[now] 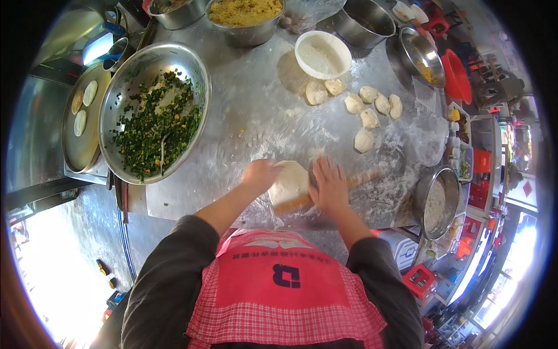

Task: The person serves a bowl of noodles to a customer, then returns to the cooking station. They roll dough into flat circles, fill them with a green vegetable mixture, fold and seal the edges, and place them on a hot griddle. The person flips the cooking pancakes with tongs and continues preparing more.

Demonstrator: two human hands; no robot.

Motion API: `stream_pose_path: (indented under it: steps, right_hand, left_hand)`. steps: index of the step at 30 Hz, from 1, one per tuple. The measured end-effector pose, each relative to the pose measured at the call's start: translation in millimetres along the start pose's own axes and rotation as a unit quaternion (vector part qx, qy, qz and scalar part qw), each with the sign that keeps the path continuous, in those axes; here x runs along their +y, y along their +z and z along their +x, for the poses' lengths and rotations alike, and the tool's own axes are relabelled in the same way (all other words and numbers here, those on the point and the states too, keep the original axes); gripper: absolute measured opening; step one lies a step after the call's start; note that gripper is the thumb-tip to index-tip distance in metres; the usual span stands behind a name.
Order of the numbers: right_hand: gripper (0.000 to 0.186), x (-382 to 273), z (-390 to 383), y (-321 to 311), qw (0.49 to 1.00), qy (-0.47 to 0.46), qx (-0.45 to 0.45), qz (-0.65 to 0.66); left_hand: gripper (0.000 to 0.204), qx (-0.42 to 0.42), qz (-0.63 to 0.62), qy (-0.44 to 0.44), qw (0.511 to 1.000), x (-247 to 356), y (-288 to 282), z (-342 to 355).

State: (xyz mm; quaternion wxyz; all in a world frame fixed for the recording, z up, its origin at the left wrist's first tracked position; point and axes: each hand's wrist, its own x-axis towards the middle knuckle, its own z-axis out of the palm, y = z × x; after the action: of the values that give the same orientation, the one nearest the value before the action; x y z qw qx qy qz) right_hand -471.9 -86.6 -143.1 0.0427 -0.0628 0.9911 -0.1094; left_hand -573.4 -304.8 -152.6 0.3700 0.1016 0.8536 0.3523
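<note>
My left hand (pixel 260 173) pinches the left edge of a flattened pale dough sheet (pixel 288 185) on the floured steel table (pixel 226 139). My right hand (pixel 330 185) lies on the wooden rolling pin (pixel 363 177) beside the dough, fingers stretched out, palm down. The pin runs diagonally, its lower end along the sheet's near edge. Several dough balls (pixel 364 138) sit beyond my hands to the right, near a white bowl of flour (pixel 322 55).
At left are a large bowl of chopped greens (pixel 152 116) and a griddle with flatbreads (pixel 81 145). Steel bowls (pixel 243 29) line the back. A round pan of flour (pixel 436 203), condiment containers (pixel 465 163) and a red basin (pixel 456 75) stand at right.
</note>
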Motion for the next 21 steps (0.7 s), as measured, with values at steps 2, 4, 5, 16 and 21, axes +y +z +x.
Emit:
stream_pose_path:
  steps: [2,4,5,16,21]
  right_hand:
    - [0.071,-5.6,-58.9,-4.3,0.999,-0.006,-0.048,0.005]
    - [0.071,-5.0,-60.3,-5.8,0.999,-0.006,-0.042,0.019]
    - [0.07,-6.5,-63.0,-6.2,0.999,-0.009,-0.042,0.028]
    - [0.067,-0.2,-81.5,-2.8,0.999,-0.017,-0.005,0.029]
    - [0.065,19.2,-72.6,1.5,0.999,-0.033,-0.003,0.033]
  left_hand:
    - [0.035,0.097,-0.228,-0.027,0.968,-48.0,17.4,-13.0]
    - [0.033,0.043,-0.232,-0.091,0.968,-56.8,39.0,-23.9]
    - [0.032,0.017,-0.234,-0.127,0.964,-58.9,47.3,-30.5]
    - [0.036,0.034,0.08,0.058,0.995,12.8,18.3,0.0]
    - [0.032,-0.028,-0.139,0.062,0.988,76.2,2.0,-55.0]
